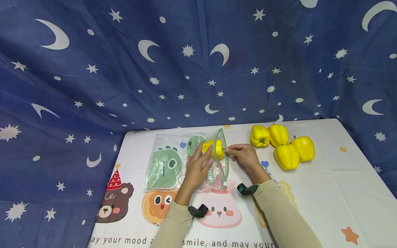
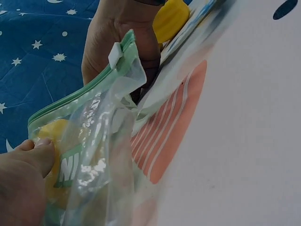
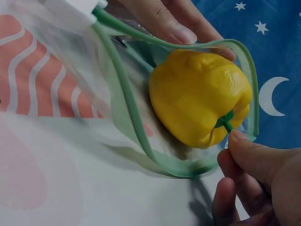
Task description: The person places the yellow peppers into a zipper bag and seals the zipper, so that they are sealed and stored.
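Observation:
A clear zip bag (image 1: 183,162) with green trim and a dinosaur print lies flat, its mouth open toward the right. Just inside that mouth sits a yellow bell pepper (image 3: 197,96), green stem facing out. My right hand (image 1: 245,156) pinches the stem between thumb and fingers. From the left, my left hand (image 1: 196,172) holds the bag around the pepper through the plastic. In the left wrist view, the thumb (image 2: 42,155) presses the bag near its green zip edge. A white slider (image 2: 115,55) sits at one end of the zip.
Several more yellow bell peppers (image 1: 286,156) stand grouped at the table's back right. The white tablecloth (image 1: 328,199) carries cartoon prints and lettering. Behind the table and on its left hangs a dark blue curtain (image 1: 173,69) with moons and stars.

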### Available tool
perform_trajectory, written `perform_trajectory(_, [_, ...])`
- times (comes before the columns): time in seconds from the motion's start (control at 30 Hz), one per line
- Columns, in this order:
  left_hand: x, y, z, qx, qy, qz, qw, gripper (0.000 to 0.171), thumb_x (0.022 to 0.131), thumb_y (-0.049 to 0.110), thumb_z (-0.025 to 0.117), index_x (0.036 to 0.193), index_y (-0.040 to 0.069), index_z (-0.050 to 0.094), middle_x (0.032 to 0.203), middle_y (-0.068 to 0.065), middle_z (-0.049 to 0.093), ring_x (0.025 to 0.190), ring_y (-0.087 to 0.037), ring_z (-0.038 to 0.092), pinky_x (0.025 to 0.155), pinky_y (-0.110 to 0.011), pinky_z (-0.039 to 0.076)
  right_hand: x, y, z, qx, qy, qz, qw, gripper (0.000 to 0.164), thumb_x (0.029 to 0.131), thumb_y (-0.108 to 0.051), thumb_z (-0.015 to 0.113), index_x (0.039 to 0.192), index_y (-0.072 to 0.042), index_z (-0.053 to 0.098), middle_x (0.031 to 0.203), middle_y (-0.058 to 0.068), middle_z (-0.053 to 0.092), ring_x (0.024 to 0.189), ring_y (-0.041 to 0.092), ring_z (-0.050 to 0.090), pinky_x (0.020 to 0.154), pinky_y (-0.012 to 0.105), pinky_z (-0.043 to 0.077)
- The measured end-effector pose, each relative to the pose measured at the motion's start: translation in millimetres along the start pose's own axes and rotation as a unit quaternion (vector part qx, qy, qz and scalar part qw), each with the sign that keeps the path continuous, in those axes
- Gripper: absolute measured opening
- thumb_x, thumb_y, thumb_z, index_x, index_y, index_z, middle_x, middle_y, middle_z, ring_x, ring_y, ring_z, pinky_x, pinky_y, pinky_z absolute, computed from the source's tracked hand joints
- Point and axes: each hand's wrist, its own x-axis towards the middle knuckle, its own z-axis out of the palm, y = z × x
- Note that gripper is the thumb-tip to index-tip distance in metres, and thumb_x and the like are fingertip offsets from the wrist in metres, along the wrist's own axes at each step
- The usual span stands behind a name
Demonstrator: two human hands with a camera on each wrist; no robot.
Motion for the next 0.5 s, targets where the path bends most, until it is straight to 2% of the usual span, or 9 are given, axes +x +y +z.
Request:
perform_trajectory(0.23, [0.6, 0.0, 1.1, -0.009, 0.006, 0.016, 0.9998, 0.052, 0.105, 0.039, 0.054, 0.155, 0.043, 0.039, 0.172, -0.004, 0.019, 0.156, -0.030, 0.028, 0.122, -0.070, 0.015, 1.5, 1.1, 0.0, 0.002, -0.001, -0.002, 1.000, 0.031, 0.084, -0.028, 0.085, 0.106, -0.007, 0.081, 0.099, 0.006, 0.078, 0.063, 0.012, 0.064, 0.059, 0.022, 0.051])
perform_trajectory(0.37, [0.7, -0.5, 2.0, -0.008, 0.009, 0.017, 0.9998, 0.050, 0.106, 0.037, 0.053, 0.154, 0.043, 0.041, 0.171, -0.004, 0.022, 0.155, -0.030, 0.031, 0.121, -0.070, 0.016, 2.9, 2.7, -2.6, 0.015, -0.021, 0.012, 1.000, 0.032, 0.087, -0.029, 0.083, 0.111, -0.007, 0.079, 0.108, 0.007, 0.075, 0.066, 0.013, 0.063, 0.063, 0.022, 0.050])
perform_trajectory(0.5, [0.5, -1.5, 2.6, -0.004, 0.009, 0.016, 0.9998, 0.050, 0.106, 0.038, 0.052, 0.154, 0.043, 0.041, 0.171, -0.003, 0.022, 0.155, -0.029, 0.030, 0.122, -0.070, 0.016, 5.2, 3.8, -5.4, 0.030, -0.045, 0.021, 0.998, 0.033, 0.091, -0.027, 0.079, 0.115, -0.005, 0.077, 0.108, 0.006, 0.073, 0.068, 0.013, 0.062, 0.063, 0.021, 0.048])
